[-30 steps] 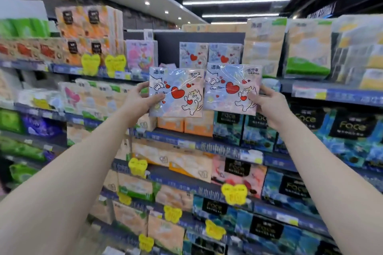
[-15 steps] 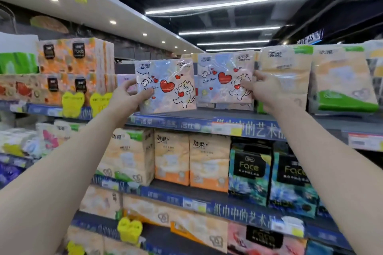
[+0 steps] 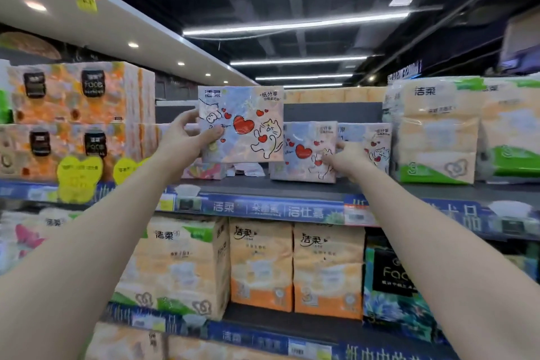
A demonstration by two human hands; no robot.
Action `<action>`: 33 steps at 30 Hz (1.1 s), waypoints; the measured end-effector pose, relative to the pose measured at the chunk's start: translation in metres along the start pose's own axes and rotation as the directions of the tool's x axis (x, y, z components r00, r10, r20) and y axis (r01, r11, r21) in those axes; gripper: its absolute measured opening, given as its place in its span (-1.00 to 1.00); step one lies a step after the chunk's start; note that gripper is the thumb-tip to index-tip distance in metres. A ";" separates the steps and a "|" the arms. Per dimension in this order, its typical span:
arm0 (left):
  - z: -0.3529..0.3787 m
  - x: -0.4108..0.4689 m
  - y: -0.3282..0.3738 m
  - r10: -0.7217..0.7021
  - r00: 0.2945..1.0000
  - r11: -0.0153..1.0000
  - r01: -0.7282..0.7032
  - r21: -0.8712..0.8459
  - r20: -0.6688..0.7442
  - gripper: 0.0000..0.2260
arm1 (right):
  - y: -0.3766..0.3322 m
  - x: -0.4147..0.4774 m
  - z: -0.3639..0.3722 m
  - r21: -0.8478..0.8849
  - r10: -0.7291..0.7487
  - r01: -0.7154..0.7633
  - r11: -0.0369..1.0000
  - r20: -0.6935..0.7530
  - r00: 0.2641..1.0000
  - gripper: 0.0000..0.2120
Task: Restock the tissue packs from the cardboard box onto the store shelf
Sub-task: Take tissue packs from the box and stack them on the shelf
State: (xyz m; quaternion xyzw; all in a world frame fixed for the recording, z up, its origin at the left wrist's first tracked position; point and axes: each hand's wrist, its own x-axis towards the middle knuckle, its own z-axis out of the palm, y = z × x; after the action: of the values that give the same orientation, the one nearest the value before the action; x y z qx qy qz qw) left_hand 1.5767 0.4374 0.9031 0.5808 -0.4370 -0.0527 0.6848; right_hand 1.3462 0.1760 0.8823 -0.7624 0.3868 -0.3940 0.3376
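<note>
Your left hand [image 3: 187, 137] pinches the left edge of a glossy plastic-wrapped tissue pack printed with red hearts and a cartoon cat [image 3: 242, 126], thumb across the front, holding it in the air above the dark top shelf [image 3: 292, 187]. At about three o'clock from it, your right hand [image 3: 346, 159] presses against a second, matching heart-print pack [image 3: 304, 152] that already sits on the shelf board; whether the fingers close around it or only push, you cannot tell. A third matching pack [image 3: 371, 146] stands just beside it, toward the tall green-and-peach bundles [image 3: 435, 131]. So one pack looks placed, one remains in hand. The cardboard box is out of view, so remaining stock is unknown.
</note>
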 end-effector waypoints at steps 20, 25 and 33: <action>0.021 0.060 -0.025 0.062 0.983 0.997 -0.052 -0.062 0.171 -0.43 | -0.014 0.023 0.031 -0.236 0.071 -0.098 0.967 -0.121 0.990 -0.81; 0.071 0.048 -0.013 0.071 0.974 0.995 -0.054 -0.086 0.215 -0.42 | -0.020 0.013 -0.012 0.285 0.014 0.052 0.957 -0.224 0.975 -0.96; 0.193 0.030 -0.004 0.035 0.985 0.999 -0.028 -0.042 0.167 -0.37 | 0.018 -0.003 -0.099 0.277 -0.172 0.199 0.940 -0.118 0.978 -0.74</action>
State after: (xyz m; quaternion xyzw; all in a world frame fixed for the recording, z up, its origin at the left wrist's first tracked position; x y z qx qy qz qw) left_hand 1.4700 0.2738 0.9048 0.5538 -0.5011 -0.0989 0.6576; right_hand 1.2544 0.1489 0.9122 -0.7193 0.2669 -0.5108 0.3878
